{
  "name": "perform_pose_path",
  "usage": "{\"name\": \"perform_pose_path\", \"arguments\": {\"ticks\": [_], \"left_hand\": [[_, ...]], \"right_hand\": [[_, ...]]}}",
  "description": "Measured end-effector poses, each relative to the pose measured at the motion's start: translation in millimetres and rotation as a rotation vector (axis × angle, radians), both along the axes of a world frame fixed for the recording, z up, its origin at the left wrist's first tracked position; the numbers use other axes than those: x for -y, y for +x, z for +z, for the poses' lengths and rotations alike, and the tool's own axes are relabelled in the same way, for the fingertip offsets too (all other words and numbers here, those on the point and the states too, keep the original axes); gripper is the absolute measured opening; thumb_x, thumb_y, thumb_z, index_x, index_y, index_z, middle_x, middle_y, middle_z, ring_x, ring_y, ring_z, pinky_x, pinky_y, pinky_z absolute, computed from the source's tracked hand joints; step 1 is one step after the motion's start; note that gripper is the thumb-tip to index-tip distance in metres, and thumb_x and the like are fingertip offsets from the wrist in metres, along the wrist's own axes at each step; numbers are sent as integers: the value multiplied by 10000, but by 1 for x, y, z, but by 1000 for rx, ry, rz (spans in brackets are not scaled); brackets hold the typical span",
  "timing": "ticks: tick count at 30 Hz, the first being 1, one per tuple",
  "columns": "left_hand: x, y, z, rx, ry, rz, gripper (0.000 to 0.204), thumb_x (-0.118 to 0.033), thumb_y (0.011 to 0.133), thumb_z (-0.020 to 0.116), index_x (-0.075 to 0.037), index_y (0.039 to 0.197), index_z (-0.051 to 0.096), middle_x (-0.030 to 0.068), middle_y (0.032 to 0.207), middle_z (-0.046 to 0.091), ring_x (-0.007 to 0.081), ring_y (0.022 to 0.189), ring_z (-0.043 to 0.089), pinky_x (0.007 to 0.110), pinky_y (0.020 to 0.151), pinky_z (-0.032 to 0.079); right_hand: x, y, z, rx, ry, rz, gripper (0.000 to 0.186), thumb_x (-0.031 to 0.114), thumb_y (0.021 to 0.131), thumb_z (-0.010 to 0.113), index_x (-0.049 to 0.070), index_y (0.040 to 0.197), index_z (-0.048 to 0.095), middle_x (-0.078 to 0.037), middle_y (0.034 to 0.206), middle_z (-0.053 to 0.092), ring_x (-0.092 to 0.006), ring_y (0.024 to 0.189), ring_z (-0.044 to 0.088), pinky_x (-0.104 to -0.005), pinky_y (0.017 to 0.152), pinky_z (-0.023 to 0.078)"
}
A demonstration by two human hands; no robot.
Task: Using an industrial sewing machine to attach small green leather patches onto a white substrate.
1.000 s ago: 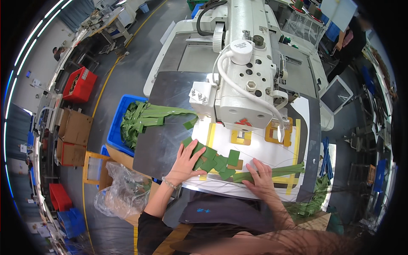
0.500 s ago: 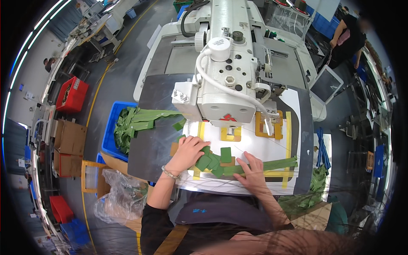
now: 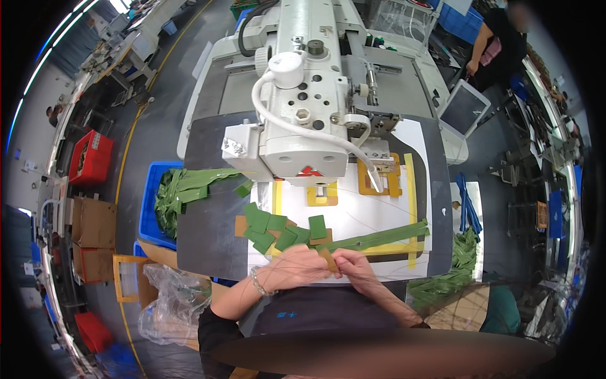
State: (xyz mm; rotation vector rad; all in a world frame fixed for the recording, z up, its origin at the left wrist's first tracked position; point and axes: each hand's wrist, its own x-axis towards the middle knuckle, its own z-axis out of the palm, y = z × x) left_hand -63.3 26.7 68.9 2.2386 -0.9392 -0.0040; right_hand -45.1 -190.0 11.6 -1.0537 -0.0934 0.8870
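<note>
My left hand (image 3: pixel 302 268) and my right hand (image 3: pixel 351 268) meet at the table's near edge, fingers closed on a small tan piece (image 3: pixel 328 258). Just beyond them lies a loose group of green squares (image 3: pixel 276 221) with tan pieces (image 3: pixel 241 225) among them. A long green strip (image 3: pixel 383 233) stretches to the right across the white sheet (image 3: pixel 366 215) with yellow tape. A yellow template (image 3: pixel 328 201) sits under the white sewing machine head (image 3: pixel 303 151); a larger one (image 3: pixel 372 187) is at its right.
A blue crate (image 3: pixel 151 196) of green strips stands left. Below are cardboard and crumpled plastic (image 3: pixel 164 303); right are blue strips (image 3: pixel 469 208) and a green bundle (image 3: pixel 451 271). A monitor (image 3: pixel 462 108) stands rear right, a person (image 3: pixel 489 50) beyond; red bins (image 3: pixel 90 158) are across the aisle.
My left hand has left the green squares and come down to the near edge. My right hand has moved off the strip beside it, and both now grip the tan piece.
</note>
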Motion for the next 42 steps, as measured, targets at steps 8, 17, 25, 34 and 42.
{"name": "perform_pose_path", "arguments": {"ticks": [8,17,25,34,42], "left_hand": [[5,-4,-11,319,-37,-77,219,-116,766,681,-98,985,689,-30,1042,631,142,822,560,280,645,418],[21,-24,-41,92,-181,338,291,-139,665,776,-163,949,718,-10,855,584,168,804,590,290,650,445],[42,-20,-40,-470,-965,596,168,76,747,719,8,894,673,73,979,600,114,831,617,224,673,532],[36,0,-42,-562,-1193,687,94,94,771,701,57,819,629,90,959,598,117,741,635,213,658,546],[31,24,-38,-366,-1107,656,121,57,752,743,17,778,632,54,854,604,77,716,583,191,624,486]], "right_hand": [[8,19,-2,-88,59,49,103,113,909,629,21,867,644,23,753,609,-48,666,551,-200,607,446],[-5,9,4,183,-48,-106,72,29,887,642,-39,907,655,-32,826,660,-51,743,592,-200,646,472],[-14,8,7,324,-96,-296,70,3,877,646,-40,930,663,-38,822,661,-45,737,578,-184,630,455],[-10,43,12,375,-117,-119,127,-5,865,645,-54,981,657,-54,838,664,-76,763,609,-211,684,486],[-9,72,39,515,-81,13,282,-21,805,692,-75,1070,612,-98,946,657,-124,831,639,-244,756,516]]}}
